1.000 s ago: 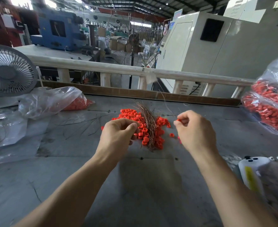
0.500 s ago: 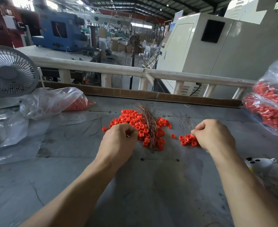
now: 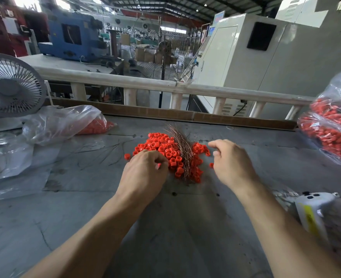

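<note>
Since half a second ago the right hand (image 3: 231,163) has come leftward, away from the little cluster of rings it was resting on. It now hangs just right of the heap, while the left hand (image 3: 145,173) has kept its place at the heap's near left edge.

Head view: the heap of small red plastic rings (image 3: 159,146) lies about mid-table on the worn grey table top (image 3: 185,227). A bundle of thin copper-coloured wires (image 3: 182,151) lies across it from far to near. The left hand is curled, knuckles up, and its thumb and forefinger pinch a single red ring (image 3: 158,166), of which only a sliver shows. The right hand's fingers are loosely bent and apart, with nothing seen in them. Its forefinger reaches toward the heap's right side. One loose red ring (image 3: 211,165) lies just beside that hand.

Thin stray wires (image 3: 105,153) lie scattered left of the heap. Farther left lies a crumpled clear plastic bag (image 3: 61,123) with red rings in its corner, and behind it stands a white table fan (image 3: 11,85). A bulging clear plastic bag (image 3: 334,133) packed with red rings fills the right edge. A white handheld device with a yellow label (image 3: 312,209) lies near the right forearm.
</note>
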The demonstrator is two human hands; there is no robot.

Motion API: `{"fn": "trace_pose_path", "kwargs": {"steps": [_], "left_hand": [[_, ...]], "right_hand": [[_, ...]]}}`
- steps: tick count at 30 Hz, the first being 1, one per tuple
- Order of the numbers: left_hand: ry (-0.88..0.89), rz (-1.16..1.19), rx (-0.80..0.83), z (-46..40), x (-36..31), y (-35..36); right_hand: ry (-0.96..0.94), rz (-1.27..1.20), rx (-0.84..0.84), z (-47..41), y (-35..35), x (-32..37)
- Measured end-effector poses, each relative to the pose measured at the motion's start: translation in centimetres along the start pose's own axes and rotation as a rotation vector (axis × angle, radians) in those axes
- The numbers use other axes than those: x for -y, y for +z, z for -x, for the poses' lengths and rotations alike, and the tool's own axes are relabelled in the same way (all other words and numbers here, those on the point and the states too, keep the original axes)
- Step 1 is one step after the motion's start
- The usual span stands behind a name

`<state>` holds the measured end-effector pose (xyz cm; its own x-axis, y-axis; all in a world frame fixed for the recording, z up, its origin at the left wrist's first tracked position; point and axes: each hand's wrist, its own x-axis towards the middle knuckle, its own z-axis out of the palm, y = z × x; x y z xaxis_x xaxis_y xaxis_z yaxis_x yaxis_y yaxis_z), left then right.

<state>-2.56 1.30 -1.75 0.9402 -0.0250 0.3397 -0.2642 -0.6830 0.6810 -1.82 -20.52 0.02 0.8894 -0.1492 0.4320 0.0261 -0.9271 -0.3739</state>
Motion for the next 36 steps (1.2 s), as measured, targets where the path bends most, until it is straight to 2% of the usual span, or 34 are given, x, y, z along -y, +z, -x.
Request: {"fn": "trace_pose_path", "kwargs": {"steps": [5, 9, 13, 19, 27, 36], "left_hand": [[-0.006, -0.036, -0.019, -0.1, 0.1, 0.1], [-0.01, -0.082, 0.002, -0.1, 0.1, 0.2], [-0.028, -0.121, 0.054, -0.1, 0.2, 0.2], [-0.029, -0.106, 0.044, -0.3, 0.3, 0.0], [-0.011, -0.167, 0.034, -0.2, 0.3, -0.1], [0.008, -0.188, 0.056, -0.3, 0.8, 0.8]], "right_hand": [[0.027, -0.039, 0.291, -0.6, 1.8, 1.3], [0.003, 0.022, 0.404, -1.0, 2.7, 1.5], [-0.008, 0.024, 0.388, -0.9, 2.5, 1.1], [0.024, -0.076, 0.305, -0.1, 1.1, -0.1], [0.154, 0.076, 0.118, -0.5, 1.3, -0.8], [0.167, 0.1, 0.161, -0.1, 0.8, -0.4]]}}
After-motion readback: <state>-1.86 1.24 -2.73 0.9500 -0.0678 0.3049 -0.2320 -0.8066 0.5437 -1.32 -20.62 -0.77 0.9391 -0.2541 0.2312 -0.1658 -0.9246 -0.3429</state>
